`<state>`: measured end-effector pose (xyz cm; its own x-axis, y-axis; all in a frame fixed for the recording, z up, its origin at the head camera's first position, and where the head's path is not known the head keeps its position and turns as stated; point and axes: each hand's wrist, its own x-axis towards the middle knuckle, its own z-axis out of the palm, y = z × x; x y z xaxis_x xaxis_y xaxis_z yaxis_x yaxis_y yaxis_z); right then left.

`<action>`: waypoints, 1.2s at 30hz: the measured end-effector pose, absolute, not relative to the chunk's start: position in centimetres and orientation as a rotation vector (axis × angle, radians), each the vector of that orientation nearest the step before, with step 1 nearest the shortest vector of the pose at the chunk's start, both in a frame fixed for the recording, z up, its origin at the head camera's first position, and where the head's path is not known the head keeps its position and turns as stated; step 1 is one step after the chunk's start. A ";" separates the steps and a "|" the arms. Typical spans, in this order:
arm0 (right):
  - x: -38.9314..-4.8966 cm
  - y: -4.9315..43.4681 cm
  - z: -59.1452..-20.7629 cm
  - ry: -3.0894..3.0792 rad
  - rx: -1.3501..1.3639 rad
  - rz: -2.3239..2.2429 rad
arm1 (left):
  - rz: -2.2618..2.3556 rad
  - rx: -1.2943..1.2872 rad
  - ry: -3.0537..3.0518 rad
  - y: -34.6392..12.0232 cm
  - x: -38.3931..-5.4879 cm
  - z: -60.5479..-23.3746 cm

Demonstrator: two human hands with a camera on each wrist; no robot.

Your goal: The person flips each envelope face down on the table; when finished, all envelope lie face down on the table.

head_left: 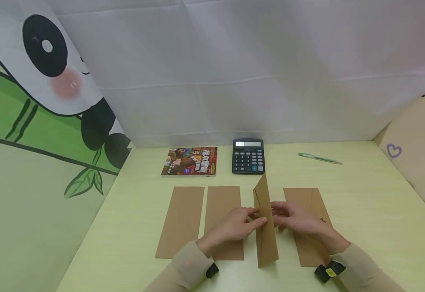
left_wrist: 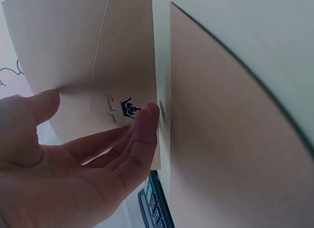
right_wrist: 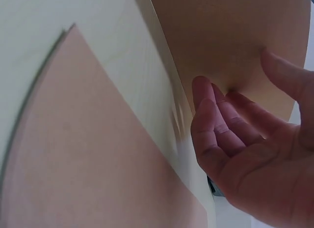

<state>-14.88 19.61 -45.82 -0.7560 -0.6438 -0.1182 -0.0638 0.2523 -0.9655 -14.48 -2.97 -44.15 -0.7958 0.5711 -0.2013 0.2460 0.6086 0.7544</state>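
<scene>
A brown kraft envelope [head_left: 269,235] stands on its edge between my two hands, near the middle of the table. My left hand [head_left: 235,224] touches its flap side with thumb and fingertips. In the left wrist view a printed crown [left_wrist: 129,108] and the words "Thank you" show on the flap beside those fingers. On the opposite, plain face [right_wrist: 230,36], the thumb and fingertips of my right hand [head_left: 300,221] touch the paper. Both hands' fingers are gently bent, all on their own side of the envelope.
Two brown paper pieces [head_left: 181,219] [head_left: 224,200] lie flat to the left, the second partly under my left forearm. Another envelope [head_left: 301,196] lies beneath my right wrist. Behind are a comic-style book [head_left: 190,161], a black calculator [head_left: 248,156] and a green pen [head_left: 319,158].
</scene>
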 end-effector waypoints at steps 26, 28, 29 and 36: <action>-14.2 19.1 -45.4 2.005 -0.603 -1.490 | 1.205 0.603 2.359 -2.7 -14.3 -43.9; -14.2 19.1 -45.5 1.981 -0.603 -1.506 | 1.236 0.583 2.345 -2.7 -14.2 -43.8; -14.2 19.1 -45.5 1.969 -0.608 -1.513 | 1.249 0.575 2.340 -2.7 -14.1 -43.8; -14.1 19.0 -45.5 1.916 -0.610 -1.550 | 1.314 0.504 2.275 -2.7 -13.9 -43.3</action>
